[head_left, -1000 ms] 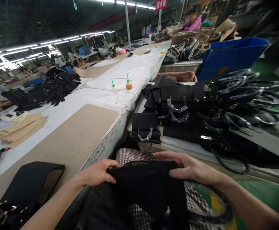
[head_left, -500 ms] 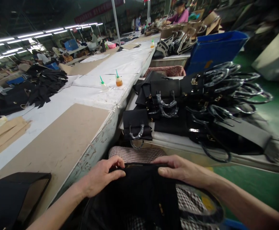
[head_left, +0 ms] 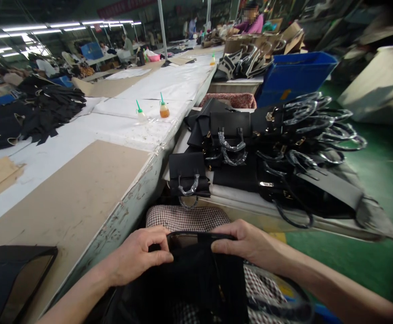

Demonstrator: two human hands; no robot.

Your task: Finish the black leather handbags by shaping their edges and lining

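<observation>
Holding a black bag point(head_left: 199, 274) close to the body, over a checked cloth point(head_left: 187, 216). Pinching the left end of its top rim with the left hand point(head_left: 140, 252), with the thumb on the near side. Gripping the right end of the same rim with the right hand point(head_left: 246, 245), again with the thumb on the near side. Gaping slightly between the hands, with a strip of brown lining in view. To the lower left, can see a stiff black piece point(head_left: 5, 272) beside the arm, and past it a brown sheet point(head_left: 78, 189) on the long white table point(head_left: 122, 130). Straight ahead, can see a small black handbag point(head_left: 187, 166) with plastic-wrapped handles, just beside many more black bags point(head_left: 232, 123). Farther along the table, can make out two green-tipped bottles point(head_left: 164, 111); beyond, a blue bin point(head_left: 297, 74) and a person in pink point(head_left: 255, 24).
</observation>
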